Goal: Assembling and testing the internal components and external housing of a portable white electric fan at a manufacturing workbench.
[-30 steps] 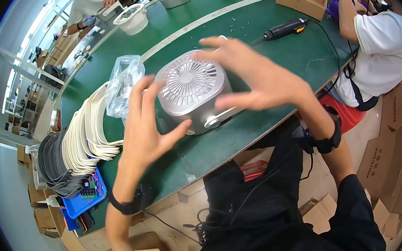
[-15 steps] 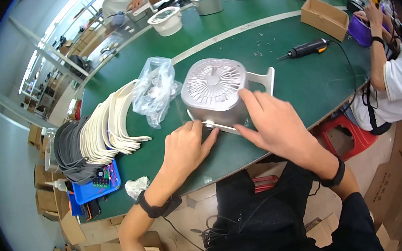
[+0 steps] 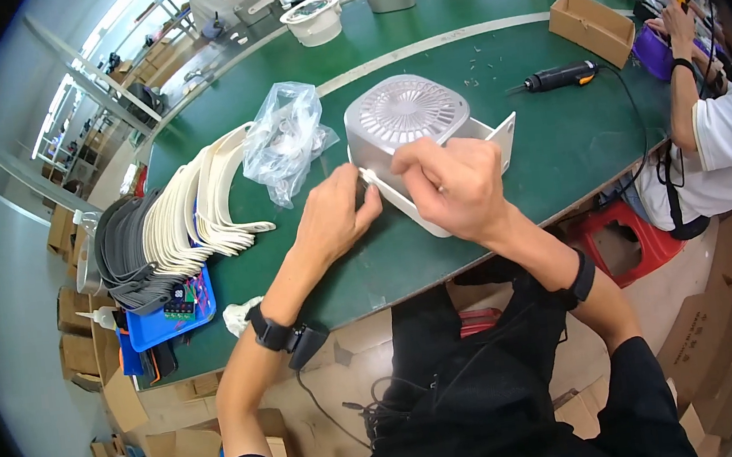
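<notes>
A silver fan housing (image 3: 407,110) with a round slotted grille on top stands upright on the green table. A white U-shaped bracket (image 3: 407,209) runs around its near side, and one arm of it sticks out at the right. My left hand (image 3: 329,216) pinches the bracket's left end between thumb and fingers, close to the housing's near left corner. My right hand (image 3: 461,184) is curled closed in front of the housing, above the bracket's near bar. Whatever its fingertips grip, if anything, is hidden.
Left of the housing lie a clear plastic bag (image 3: 286,143), rows of cream curved strips (image 3: 218,195) and grey ones (image 3: 130,253), and a blue tray (image 3: 189,323). A corded electric screwdriver (image 3: 561,76) and a cardboard box (image 3: 592,31) lie right. A co-worker (image 3: 713,138) sits beyond.
The housing and bracket have shifted slightly away and right, the bracket turning. My right hand has left the housing's side and curled up in front. The left hand keeps to the bracket's end.
</notes>
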Available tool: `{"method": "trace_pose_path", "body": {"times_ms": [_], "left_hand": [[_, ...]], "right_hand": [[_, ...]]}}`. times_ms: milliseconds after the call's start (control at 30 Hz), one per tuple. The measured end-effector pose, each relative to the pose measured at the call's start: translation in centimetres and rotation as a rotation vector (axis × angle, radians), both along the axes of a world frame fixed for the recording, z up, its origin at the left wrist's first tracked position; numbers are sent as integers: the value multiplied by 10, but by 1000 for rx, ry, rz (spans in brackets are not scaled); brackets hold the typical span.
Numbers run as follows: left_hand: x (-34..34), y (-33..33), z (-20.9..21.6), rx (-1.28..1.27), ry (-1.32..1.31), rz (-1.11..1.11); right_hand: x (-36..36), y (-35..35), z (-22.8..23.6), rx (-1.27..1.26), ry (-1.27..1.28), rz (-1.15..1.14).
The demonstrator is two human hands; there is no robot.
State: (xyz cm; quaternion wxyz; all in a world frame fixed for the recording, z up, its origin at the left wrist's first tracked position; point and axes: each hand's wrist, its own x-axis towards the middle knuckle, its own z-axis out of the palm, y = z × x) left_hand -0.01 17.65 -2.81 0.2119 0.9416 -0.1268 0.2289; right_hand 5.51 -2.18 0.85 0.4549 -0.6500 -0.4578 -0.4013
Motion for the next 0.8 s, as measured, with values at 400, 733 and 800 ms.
{"method": "trace_pose_path", "body": {"times_ms": [400, 733, 800], "left_hand": [[23, -4, 3, -66, -191, -27], [35, -9, 27, 198, -377, -25], [40, -5, 34, 218, -374, -61]], "right_hand": [[4, -6, -5, 383, 354, 126], [11, -20, 8, 598, 634, 210], [13, -22, 10, 606, 679, 232]]}}
